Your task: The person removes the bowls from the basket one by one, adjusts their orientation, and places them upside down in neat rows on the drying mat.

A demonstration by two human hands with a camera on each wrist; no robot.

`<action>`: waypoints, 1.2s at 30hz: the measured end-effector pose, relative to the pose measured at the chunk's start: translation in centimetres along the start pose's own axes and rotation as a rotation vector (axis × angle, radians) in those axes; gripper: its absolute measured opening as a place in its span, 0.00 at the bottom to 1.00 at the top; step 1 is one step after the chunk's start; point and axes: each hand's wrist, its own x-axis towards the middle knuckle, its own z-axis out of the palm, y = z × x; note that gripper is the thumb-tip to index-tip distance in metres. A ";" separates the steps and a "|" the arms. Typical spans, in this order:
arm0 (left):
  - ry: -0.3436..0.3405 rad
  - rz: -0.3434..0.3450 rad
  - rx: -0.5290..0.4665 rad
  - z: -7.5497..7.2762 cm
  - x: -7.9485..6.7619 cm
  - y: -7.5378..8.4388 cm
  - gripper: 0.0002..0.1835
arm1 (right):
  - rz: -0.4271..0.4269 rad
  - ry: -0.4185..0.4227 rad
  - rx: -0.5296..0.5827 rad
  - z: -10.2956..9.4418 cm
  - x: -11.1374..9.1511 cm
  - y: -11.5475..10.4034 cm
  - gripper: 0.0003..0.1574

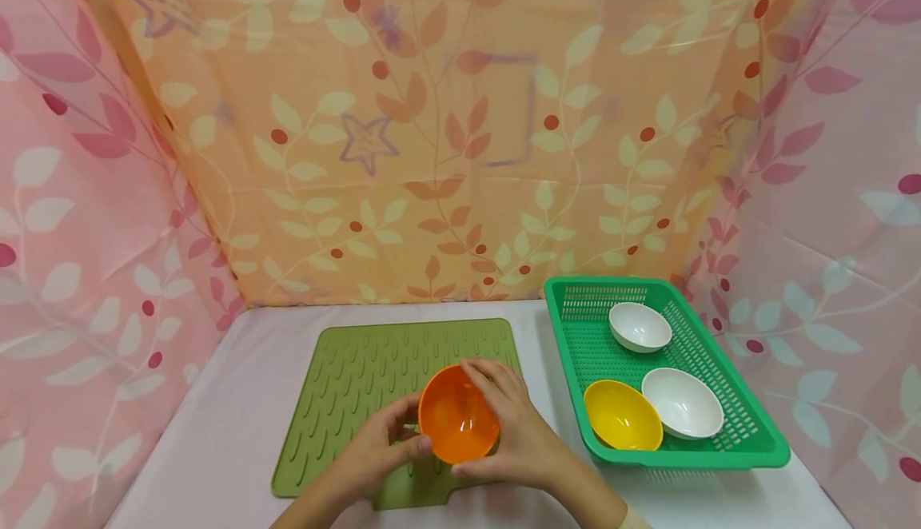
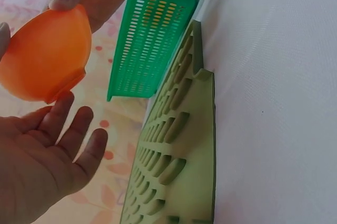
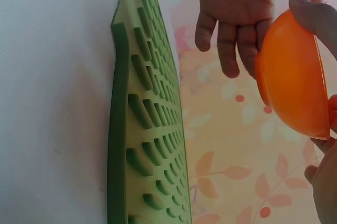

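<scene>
Head view: we find the orange bowl (image 1: 455, 415) held up over the near right part of the green mat (image 1: 338, 401), clear of it in both wrist views, mouth tilted toward the person. Right hand (image 1: 520, 433) grips the right side, thumb at the near rim, fingers at the far rim. Left hand (image 1: 374, 443) holds the left side more lightly, thumb at the near left rim; in its wrist view the other fingers lie loosely extended.

Handling, our estimate: light, stiff, probably hard plastic. The gloss suggests a smooth wall that could slip; we judge breakage unlikely. We favour holding opposite sides of the rim, or thumb over rim with fingertips at the foot.

Hard to make out: in the head view, the bowl's underside and the left fingertips behind it are hidden. Right wrist view cuts off most of the right hand. Through the slots of the green basket (image 1: 691, 459), at right, the left wrist view gives us only yellow patches, presumably the yellow bowl (image 1: 622, 417).
</scene>
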 end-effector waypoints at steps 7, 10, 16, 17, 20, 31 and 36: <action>0.003 -0.071 -0.081 -0.1 0.0 0.1 0.29 | -0.092 0.047 -0.063 0.3 0.2 0.0 0.81; 0.030 -0.086 -0.118 -0.1 0.0 0.1 0.30 | -0.143 0.063 -0.121 0.6 0.3 0.2 0.80; 0.082 -0.129 -0.136 -0.3 0.1 0.1 0.33 | -0.180 0.071 -0.196 0.7 0.4 0.2 0.80; 0.090 -0.141 -0.135 -0.4 0.1 0.1 0.34 | -0.166 0.063 -0.181 0.7 0.4 0.1 0.79; 0.115 -0.164 -0.127 -0.6 0.1 0.2 0.35 | -0.096 0.033 -0.101 0.5 0.3 -0.1 0.76; 0.216 -0.056 0.069 -1.0 0.2 0.0 0.35 | 0.226 -0.028 0.191 -0.8 0.2 -0.7 0.61; 0.245 -0.036 0.154 -0.9 0.2 0.1 0.38 | 0.344 -0.034 0.311 -0.9 0.3 -0.7 0.57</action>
